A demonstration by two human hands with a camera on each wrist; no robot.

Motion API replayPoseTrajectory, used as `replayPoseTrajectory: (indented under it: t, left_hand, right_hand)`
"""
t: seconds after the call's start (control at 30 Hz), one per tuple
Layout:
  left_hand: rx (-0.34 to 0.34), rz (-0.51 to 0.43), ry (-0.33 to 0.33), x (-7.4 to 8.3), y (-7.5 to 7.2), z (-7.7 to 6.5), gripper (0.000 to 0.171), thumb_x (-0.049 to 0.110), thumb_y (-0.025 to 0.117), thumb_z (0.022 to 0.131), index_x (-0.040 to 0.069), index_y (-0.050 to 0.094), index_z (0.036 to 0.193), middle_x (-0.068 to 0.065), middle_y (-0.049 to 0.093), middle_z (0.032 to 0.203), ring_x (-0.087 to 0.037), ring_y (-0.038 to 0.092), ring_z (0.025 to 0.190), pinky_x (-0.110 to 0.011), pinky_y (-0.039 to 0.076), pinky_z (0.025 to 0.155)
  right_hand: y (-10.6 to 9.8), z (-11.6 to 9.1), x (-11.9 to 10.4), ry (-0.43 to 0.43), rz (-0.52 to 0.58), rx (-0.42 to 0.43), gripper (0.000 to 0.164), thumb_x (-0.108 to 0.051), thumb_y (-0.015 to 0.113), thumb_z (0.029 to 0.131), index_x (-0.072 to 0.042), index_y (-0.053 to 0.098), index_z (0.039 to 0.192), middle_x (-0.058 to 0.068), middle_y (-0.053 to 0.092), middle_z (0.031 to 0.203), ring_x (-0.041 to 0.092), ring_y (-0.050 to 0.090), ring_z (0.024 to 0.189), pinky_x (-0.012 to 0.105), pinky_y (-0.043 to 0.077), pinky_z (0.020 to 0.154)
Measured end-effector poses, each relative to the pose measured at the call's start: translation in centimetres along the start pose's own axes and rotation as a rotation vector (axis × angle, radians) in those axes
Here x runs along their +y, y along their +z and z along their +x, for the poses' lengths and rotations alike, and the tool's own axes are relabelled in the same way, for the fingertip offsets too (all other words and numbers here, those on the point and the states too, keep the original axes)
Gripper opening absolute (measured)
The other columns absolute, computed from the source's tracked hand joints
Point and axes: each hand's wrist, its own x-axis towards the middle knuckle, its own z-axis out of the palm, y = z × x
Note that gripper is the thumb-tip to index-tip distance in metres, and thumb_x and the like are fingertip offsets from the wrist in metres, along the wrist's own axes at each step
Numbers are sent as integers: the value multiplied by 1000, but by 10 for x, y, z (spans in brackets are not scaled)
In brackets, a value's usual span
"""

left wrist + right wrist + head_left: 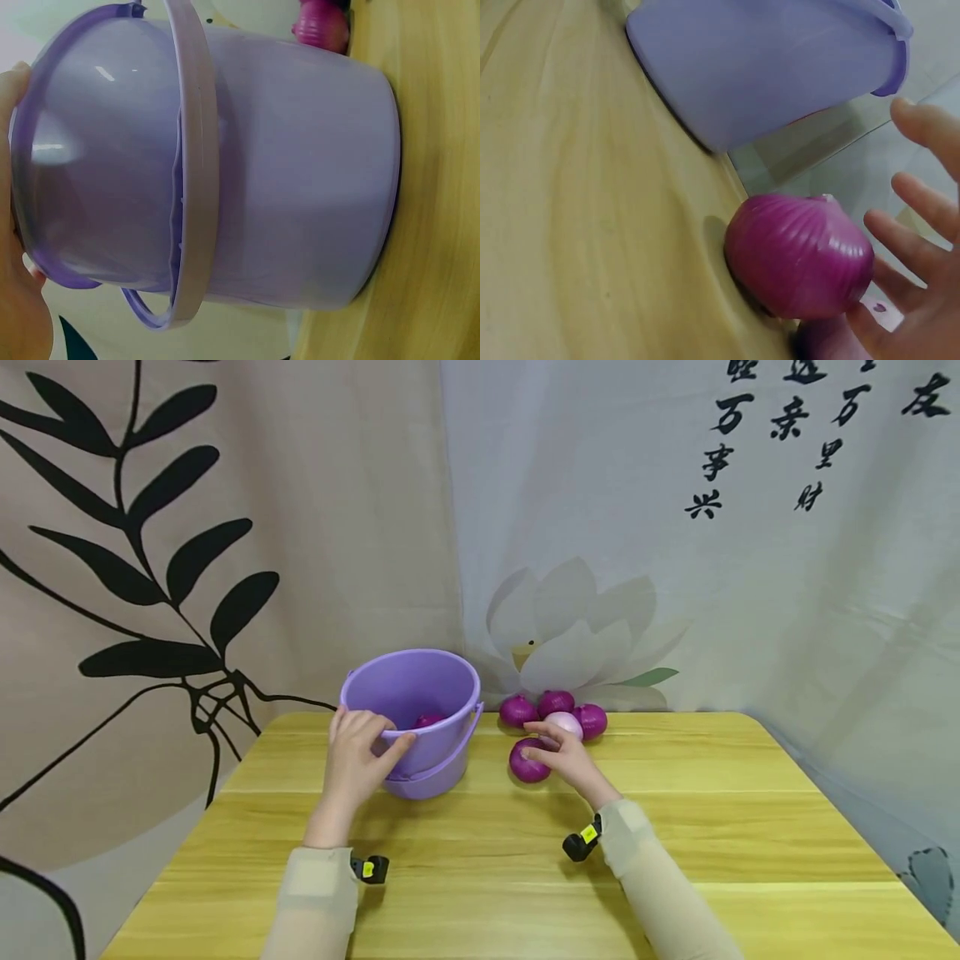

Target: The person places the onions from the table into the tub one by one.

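Observation:
A purple bucket stands toward the back of the table, its handle hanging down along the near side. My left hand grips its near rim, fingers over the edge and thumb outside. Inside the bucket a red onion shows in part. To the right, my right hand reaches around the nearest red onion with fingers spread. In the right wrist view that onion rests on the table, a fingertip at its side and the other fingers apart from it.
Behind the nearest onion sit a paler onion and more red onions, one at the left, one at the back and one at the right. The wooden table ends at a printed curtain.

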Motion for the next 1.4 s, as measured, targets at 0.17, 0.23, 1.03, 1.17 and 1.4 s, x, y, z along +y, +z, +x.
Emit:
replayPoseTrajectory:
  t: [0.17,0.23,1.03,1.17,1.4]
  left_hand:
    - [2,-5,0,0,-1,-2,25,31,74,82,12,59,76,0,56,75,-24,52,84,-63,16,108]
    - [3,-5,2,1,0,-3,25,31,74,82,12,59,76,0,56,75,-24,52,84,-63,17,108]
    - [-6,-6,5,4,1,0,25,30,74,83,13,58,77,0,54,74,-22,51,82,-62,16,110]
    - [-9,-4,0,4,1,0,25,31,74,83,13,58,76,2,53,75,-22,51,82,-62,16,110]
    - [-3,8,0,2,-1,-1,26,32,74,83,11,59,77,-1,55,74,-22,51,82,-63,16,109]
  right_hand:
    - [3,-4,2,-10,-39,-26,54,-3,69,87,9,47,135,28,46,139,43,37,133,52,26,111]
    - [4,-6,2,-8,-73,-25,54,-4,70,87,8,48,135,28,45,140,40,36,134,52,24,112]
    - [16,-2,74,-24,-146,23,90,-8,85,67,-19,39,144,20,36,146,41,47,124,57,36,103]
    - [15,-1,74,18,-115,27,91,-2,83,68,-17,38,145,15,31,151,38,41,130,54,31,108]
    - [17,1,73,20,-114,37,84,-1,82,72,-16,40,143,17,35,149,39,43,129,56,32,107]
